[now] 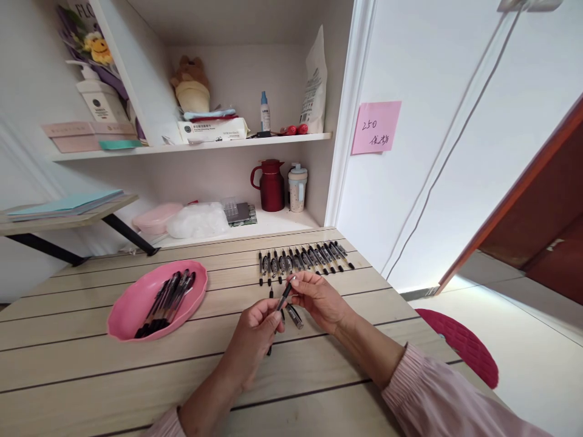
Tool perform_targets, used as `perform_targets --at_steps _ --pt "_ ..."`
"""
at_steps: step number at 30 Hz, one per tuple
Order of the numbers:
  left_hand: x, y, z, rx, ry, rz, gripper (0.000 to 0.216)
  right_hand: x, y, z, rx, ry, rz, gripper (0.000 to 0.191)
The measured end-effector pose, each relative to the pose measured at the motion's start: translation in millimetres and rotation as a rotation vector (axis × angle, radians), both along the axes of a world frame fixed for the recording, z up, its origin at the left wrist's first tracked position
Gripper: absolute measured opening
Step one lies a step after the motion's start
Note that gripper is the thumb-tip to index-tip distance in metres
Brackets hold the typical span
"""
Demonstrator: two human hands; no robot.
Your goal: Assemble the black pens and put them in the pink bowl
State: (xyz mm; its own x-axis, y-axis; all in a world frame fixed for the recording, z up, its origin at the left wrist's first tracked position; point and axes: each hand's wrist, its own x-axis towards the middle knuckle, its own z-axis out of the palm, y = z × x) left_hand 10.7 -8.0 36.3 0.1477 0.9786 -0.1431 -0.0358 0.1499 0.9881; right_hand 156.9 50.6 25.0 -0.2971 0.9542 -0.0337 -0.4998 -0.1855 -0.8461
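My left hand (257,331) is closed around a slim black pen (284,297), which slants up and to the right. At the pen's upper end, the thumb and fingers of my right hand (321,298) pinch its tip. Just below the hands, a dark pen cap (295,317) with a clip lies on the table. Another dark slim piece is partly hidden behind my left hand. Beyond the hands, several black pen parts (298,260) lie side by side in a row. On the left, a pink bowl (119,303) holds a bundle of black pens (168,300).
The striped wooden table (218,379) meets a white shelf unit (255,142) with a red jug (272,187) and a speckled cup (297,189). A small raised stand (91,217) is at the left. A red stool seat (460,343) stands beyond the table's right edge.
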Motion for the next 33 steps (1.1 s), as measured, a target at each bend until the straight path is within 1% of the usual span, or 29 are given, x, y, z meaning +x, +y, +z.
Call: perform_targets --at_steps 2,6,8,12,14,16,17,19,21,23,25,27,28,30,33 --pt "-0.7 0.3 -0.3 0.015 0.022 0.001 0.034 0.1 0.7 -1.5 -0.023 -0.027 -0.02 0.024" --pt "-1.0 0.4 -0.1 0.028 0.03 0.014 0.035 0.4 1.1 -2.9 -0.029 0.024 0.031 0.026" --pt "-0.9 0.4 0.0 0.024 0.034 0.026 0.035 0.5 1.7 -3.8 -0.023 0.025 0.018 0.026" --pt "-1.9 1.7 -1.0 -0.006 0.024 0.044 0.037 1.6 5.6 -5.5 -0.021 -0.045 -0.01 0.027" --pt "-3.4 3.3 -1.7 -0.014 -0.007 0.054 0.039 3.2 8.4 -5.9 0.02 -0.109 -0.022 0.028" --pt "-5.5 5.2 -1.9 -0.019 -0.039 0.083 0.041 5.0 10.0 -6.7 0.126 -0.305 -0.084 0.025" --pt "-6.5 6.0 -1.8 -0.021 -0.049 0.104 0.042 5.6 9.7 -7.3 0.201 -0.468 -0.119 0.022" --pt "-8.5 7.4 -1.2 -0.022 -0.055 0.138 0.044 5.6 6.5 -9.0 0.363 -0.868 -0.158 0.021" --pt "-9.9 7.9 -0.1 -0.017 -0.052 0.151 0.045 4.5 0.9 -11.0 0.501 -1.222 -0.129 0.027" --pt "-10.4 7.5 1.0 -0.008 -0.045 0.156 0.045 3.5 -3.4 -12.3 0.562 -1.432 -0.09 0.034" --pt "-10.0 6.5 2.0 -0.006 -0.029 0.149 0.043 4.6 -3.3 -12.5 0.539 -1.494 -0.098 0.034" --pt "-8.9 5.3 2.9 -0.006 -0.006 0.135 0.041 8.1 2.0 -11.2 0.478 -1.428 -0.14 0.022" --pt "-8.2 4.7 3.2 -0.009 0.005 0.123 0.04 10.5 5.9 -10.0 0.45 -1.337 -0.163 0.013" --pt "-6.8 3.7 3.7 -0.012 0.022 0.102 0.039 15.4 13.8 -6.8 0.368 -1.04 -0.208 0.002" --pt "-5.2 2.4 3.5 -0.011 0.04 0.075 0.036 19.7 20.3 -1.1 0.182 -0.493 -0.249 0.01"
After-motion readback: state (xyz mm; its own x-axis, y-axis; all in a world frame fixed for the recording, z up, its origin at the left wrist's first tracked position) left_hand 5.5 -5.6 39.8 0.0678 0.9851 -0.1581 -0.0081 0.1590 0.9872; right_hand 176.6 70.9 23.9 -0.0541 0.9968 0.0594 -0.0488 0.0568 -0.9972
